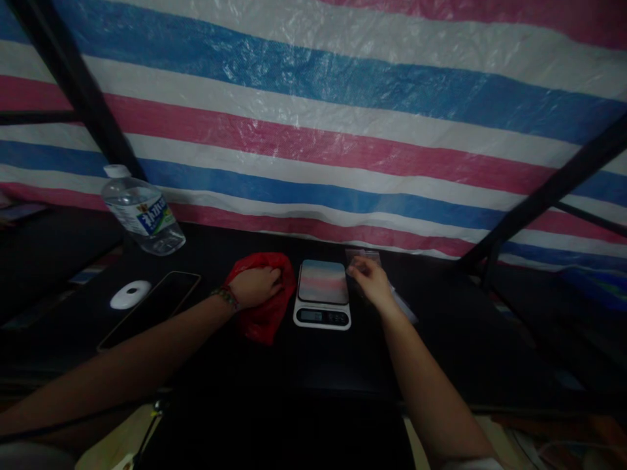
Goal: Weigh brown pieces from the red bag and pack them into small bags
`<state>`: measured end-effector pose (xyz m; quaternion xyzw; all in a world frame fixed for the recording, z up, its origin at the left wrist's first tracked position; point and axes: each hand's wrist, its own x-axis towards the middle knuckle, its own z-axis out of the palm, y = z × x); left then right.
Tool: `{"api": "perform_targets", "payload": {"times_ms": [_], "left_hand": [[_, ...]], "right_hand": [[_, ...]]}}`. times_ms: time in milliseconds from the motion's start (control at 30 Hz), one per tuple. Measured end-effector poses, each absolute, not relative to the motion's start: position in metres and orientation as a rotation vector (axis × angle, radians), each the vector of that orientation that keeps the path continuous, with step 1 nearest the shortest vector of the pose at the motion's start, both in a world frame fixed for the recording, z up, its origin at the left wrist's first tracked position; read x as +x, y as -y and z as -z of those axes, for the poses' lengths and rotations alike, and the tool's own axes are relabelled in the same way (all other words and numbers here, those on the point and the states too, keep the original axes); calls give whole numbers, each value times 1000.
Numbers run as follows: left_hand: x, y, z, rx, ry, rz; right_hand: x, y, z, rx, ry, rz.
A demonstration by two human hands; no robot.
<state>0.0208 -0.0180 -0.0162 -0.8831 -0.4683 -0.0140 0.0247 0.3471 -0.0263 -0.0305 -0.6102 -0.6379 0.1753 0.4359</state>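
My left hand [255,286] reaches into the mouth of a red plastic bag [264,324], its fingertips partly out of sight and what they touch hidden. Just right of the bag lies a small white digital scale [323,294] with a shiny platform and a dark display strip at its front. On the scale's far right side, my right hand [371,277] is closed, thumb and fingers pinched at the edge of a clear zip bag [362,253]. More clear plastic [402,305] shows beside the right wrist.
A clear plastic bottle [144,210] with a blue-green label stands at the back left. In front of it lie a white rounded case [130,294] and a dark phone [151,310]. A striped plastic sheet [313,156] hangs behind the black table [333,365], with dark metal bars [78,91] either side.
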Motion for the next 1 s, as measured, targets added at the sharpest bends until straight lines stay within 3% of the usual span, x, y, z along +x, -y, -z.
{"api": "perform_targets", "payload": {"times_ms": [167,467,667,800,1000], "left_hand": [[18,2,14,-2786,1440,5],[19,0,-7,-2790,1492,8],[15,1,-7,-2786,1548,108],[14,1,-5,-2776,1554,142],[15,8,-2,-2756,1614,273]], "right_hand": [[344,32,33,-1621,1324,-933],[356,30,22,-1705,1703,-602],[363,50,-5,-1469,2019,-803],[355,64,-16,-1626,2181,-1153],[330,74,-12,-1862,2378,-1144]]}}
